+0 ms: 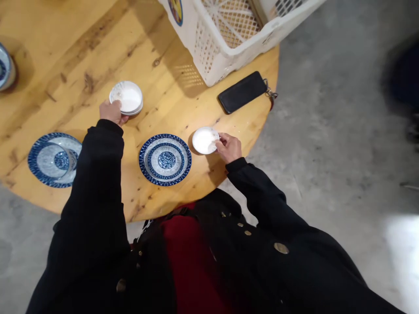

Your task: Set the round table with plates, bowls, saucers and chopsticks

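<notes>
Fingers (221,140) of the right hand (229,148) are pinched on the near rim of a small white dish (204,141). It sits flat on the round wooden table (98,48), close to the near edge and just to the right of a blue-and-white patterned plate (165,159). Dish and plate are just beside each other, can't tell if they actually touch.

Off to the left, same near edge, there's a 2nd blue-and-white plate (49,160) with what looks like a clear glass (68,158) standing on it, partly hidden behind the black sleeve.

A bit further in, the left hand (111,111) is closed on the near side of a stack of white dishes (127,97), which rests on the table. Can't make out how many are in it.

Beyond the right hand lies a black phone (242,92), face down near the table edge, with a key ring (270,94) at its right end.

Furthest back is a white plastic crate (209,48) with a round sticker (176,9), yellow and blue. It's cut off by the frame, so any writing isn't readable. At the far left edge sits a blue-patterned bowl (4,67).
</notes>
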